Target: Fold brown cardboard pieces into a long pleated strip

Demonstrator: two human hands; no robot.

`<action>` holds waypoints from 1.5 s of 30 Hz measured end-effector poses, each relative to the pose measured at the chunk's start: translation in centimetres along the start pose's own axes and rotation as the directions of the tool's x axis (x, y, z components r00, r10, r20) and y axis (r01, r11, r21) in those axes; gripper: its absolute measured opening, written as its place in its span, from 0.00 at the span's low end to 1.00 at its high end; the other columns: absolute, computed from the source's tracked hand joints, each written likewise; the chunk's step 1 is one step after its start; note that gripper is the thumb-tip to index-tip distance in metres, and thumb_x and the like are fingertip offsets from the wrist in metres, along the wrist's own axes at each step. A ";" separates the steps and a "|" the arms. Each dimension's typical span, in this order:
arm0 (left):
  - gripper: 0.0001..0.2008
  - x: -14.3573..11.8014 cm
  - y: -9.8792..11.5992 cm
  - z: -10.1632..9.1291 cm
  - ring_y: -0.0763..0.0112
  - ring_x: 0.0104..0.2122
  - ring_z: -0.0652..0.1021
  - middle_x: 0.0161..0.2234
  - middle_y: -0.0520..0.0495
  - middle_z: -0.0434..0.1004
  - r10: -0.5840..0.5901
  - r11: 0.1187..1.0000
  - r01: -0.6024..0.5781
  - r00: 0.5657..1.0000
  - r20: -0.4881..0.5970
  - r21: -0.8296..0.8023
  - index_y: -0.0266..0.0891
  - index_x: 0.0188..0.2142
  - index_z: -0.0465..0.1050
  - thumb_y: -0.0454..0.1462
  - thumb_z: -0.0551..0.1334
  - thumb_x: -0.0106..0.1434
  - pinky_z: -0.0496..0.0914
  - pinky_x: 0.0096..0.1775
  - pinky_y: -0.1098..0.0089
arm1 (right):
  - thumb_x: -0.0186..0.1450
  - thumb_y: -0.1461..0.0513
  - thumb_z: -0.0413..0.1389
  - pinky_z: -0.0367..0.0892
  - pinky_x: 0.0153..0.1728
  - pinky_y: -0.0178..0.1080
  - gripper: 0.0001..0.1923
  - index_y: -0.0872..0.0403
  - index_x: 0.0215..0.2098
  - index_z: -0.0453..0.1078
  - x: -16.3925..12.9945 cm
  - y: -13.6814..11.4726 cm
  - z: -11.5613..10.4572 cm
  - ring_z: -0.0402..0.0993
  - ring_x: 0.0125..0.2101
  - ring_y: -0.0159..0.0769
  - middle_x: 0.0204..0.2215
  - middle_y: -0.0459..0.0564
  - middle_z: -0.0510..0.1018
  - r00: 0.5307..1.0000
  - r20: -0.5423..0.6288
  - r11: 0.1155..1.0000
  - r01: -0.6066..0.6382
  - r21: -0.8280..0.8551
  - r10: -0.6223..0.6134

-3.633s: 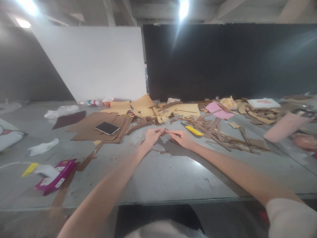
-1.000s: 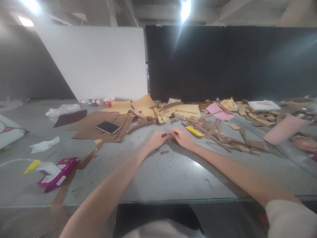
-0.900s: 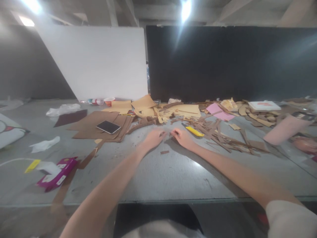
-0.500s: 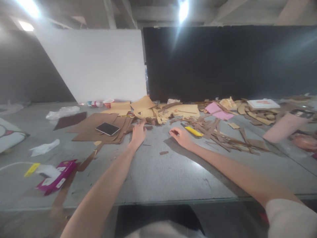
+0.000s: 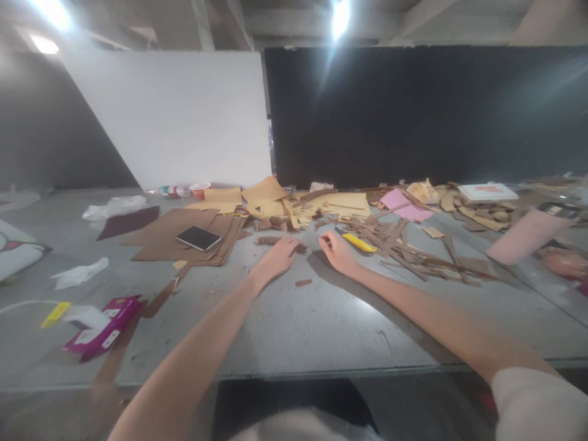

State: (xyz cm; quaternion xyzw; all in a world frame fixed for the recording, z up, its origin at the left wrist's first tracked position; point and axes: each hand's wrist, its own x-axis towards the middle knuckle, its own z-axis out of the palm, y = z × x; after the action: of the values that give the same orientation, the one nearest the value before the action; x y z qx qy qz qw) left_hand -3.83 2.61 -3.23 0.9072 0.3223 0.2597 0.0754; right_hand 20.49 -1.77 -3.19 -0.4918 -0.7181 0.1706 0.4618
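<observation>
Left hand [image 5: 279, 255] and right hand [image 5: 337, 250] sit apart from my vantage, past the middle of the desk [image 5: 298, 337] toward its far edge. I see the left one palm-down over a ridged brown strip [image 5: 265, 241], its fingers meeting one end; whether they grip it I can't tell. The right one's fingers curl toward the thumb, and I can't tell if they pinch anything. A yellow cutter [image 5: 359, 242] lies just beside it.

Along the far edge, left of centre, I find a red cup [image 5: 200, 191] beside a bottle [image 5: 173, 191] on its side; their contents are too small to make out. Toward the right edge are a flat white box [image 5: 488, 192] and a dark-lidded pink tumbler [image 5: 530, 237], their insides hidden from me. A purple packet [image 5: 117, 318] lies toward the near left corner.
</observation>
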 end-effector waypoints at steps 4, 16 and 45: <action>0.18 0.1 0.2 -0.3 0.56 0.57 0.76 0.54 0.40 0.80 0.064 0.998 -0.064 0.998 0.018 -0.014 0.40 0.56 0.79 0.31 0.58 0.70 0.66 0.65 0.55 | 0.75 0.52 0.48 0.73 0.42 0.44 0.13 0.50 0.39 0.65 0.1 -0.2 -0.2 0.76 0.34 0.41 0.33 0.50 0.79 0.997 0.065 0.986 -0.062 0.155 0.052; 0.12 0.2 1.0 -0.1 0.59 0.49 0.78 0.45 0.42 0.78 0.074 0.996 -0.074 0.997 0.017 0.049 0.39 0.50 0.78 0.37 0.55 0.78 0.72 0.56 0.58 | 0.74 0.47 0.54 0.81 0.37 0.49 0.15 0.48 0.39 0.66 0.0 0.1 0.3 0.82 0.31 0.43 0.35 0.51 0.84 0.991 0.111 0.925 -0.116 0.362 0.080; 0.13 0.3 1.2 0.4 0.59 0.48 0.79 0.45 0.40 0.80 0.127 0.981 -0.126 0.992 -0.001 0.148 0.37 0.49 0.77 0.35 0.53 0.79 0.73 0.53 0.59 | 0.74 0.46 0.54 0.77 0.38 0.44 0.16 0.49 0.40 0.69 -0.5 -1.3 -0.3 0.80 0.31 0.40 0.35 0.50 0.84 1.000 0.026 0.961 -0.022 0.275 0.015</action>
State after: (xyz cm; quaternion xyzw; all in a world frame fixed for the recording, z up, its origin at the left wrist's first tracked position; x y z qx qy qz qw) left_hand -2.78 1.86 -3.04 0.9276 0.2826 0.2443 -0.0103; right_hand 20.07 -2.85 -2.30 -0.4275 -0.6883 0.2787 0.5155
